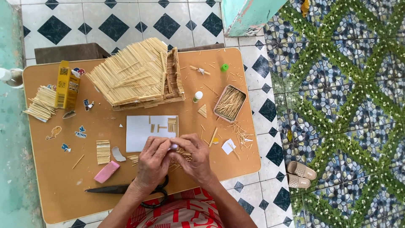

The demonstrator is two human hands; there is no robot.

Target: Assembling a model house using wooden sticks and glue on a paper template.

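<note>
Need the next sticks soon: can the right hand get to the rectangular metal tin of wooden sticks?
Probably yes: the right hand has bare tabletop and only loose sticks between it and the metal tin, though it is holding sticks now.

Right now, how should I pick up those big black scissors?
Take the scissors by the looped handles nearest the person, coming from the table's near edge. The long blades point toward the left and lie flat, so the handles are safer, though the left hand partly covers them.

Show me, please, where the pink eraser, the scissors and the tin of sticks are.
pink eraser (106, 172), head view, middle of its top face.
scissors (110, 189), head view, on the dark blades.
tin of sticks (230, 103), head view, on the sticks inside.
</note>
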